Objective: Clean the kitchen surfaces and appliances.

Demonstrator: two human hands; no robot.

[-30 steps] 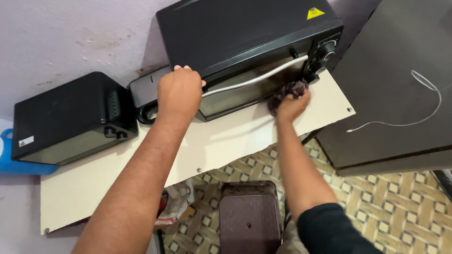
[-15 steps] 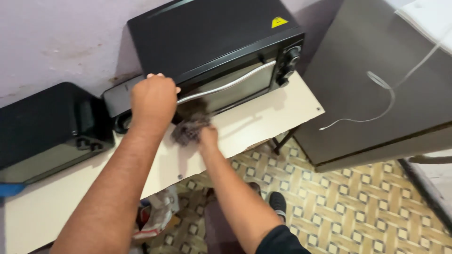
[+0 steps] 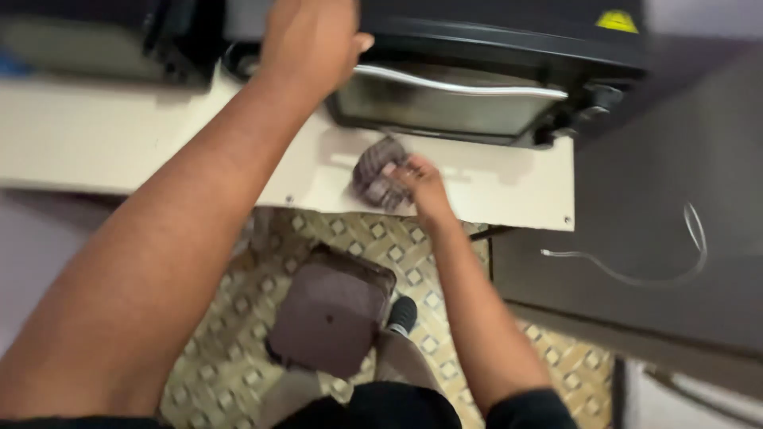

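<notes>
While left hand [image 3: 314,40] stays on oven [image 3: 493,48] | right hand [image 3: 421,181] dragged cloth [image 3: 377,171] onto shelf [image 3: 159,135]

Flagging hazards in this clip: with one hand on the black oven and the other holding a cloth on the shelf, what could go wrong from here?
1. The left hand presses on the black oven, whose front sits close to the shelf edge; a shove might shift it forward.
2. The right hand works the cloth near the shelf's front edge, so the cloth could drop to the tiled floor.
3. Leaning in over the brown stool by the person's foot may invite a stumble.
</notes>
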